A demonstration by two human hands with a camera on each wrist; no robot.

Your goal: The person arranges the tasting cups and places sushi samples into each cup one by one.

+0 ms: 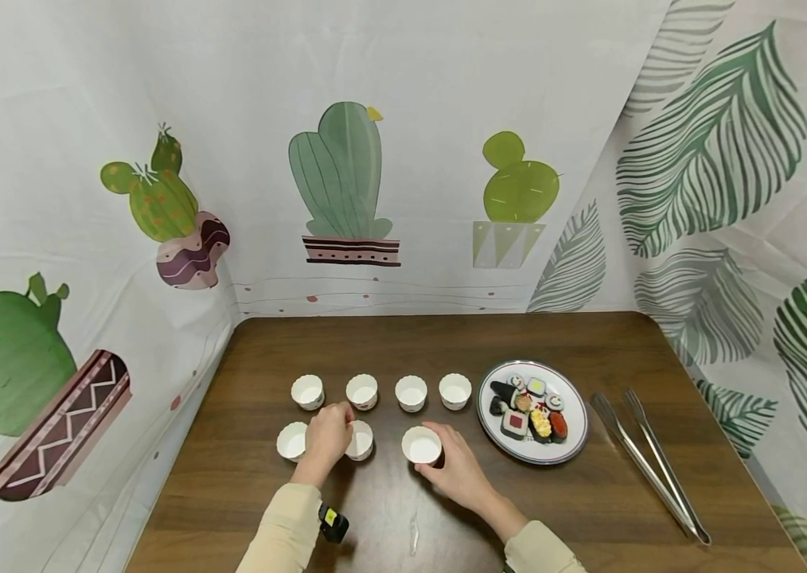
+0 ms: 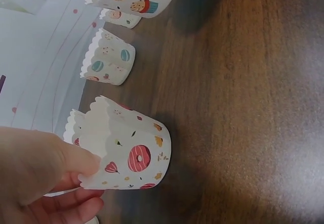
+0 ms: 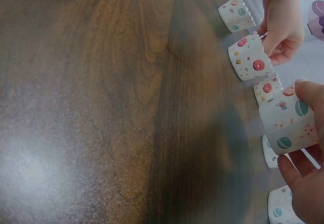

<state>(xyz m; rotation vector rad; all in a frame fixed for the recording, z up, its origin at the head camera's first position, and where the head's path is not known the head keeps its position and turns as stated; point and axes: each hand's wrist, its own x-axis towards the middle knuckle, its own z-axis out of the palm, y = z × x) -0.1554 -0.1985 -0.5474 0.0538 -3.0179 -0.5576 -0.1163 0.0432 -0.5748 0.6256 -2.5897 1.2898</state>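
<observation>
My left hand pinches the scalloped rim of a white paper baking cup in the front row. In the left wrist view that cup shows a pink donut print, with the thumb at its rim. A second baking cup, farther right, is gripped by the fingers and thumb of my right hand. Teal and pink sweets decorate its side in the right wrist view, where the same cup is partly covered by the hand. One more cup stands just left of my left hand.
Behind the hands, several matching cups stand in a row. A round plate of assorted sushi pieces sits to the right, with metal tongs beyond it. A printed cloth hangs behind the brown wooden table.
</observation>
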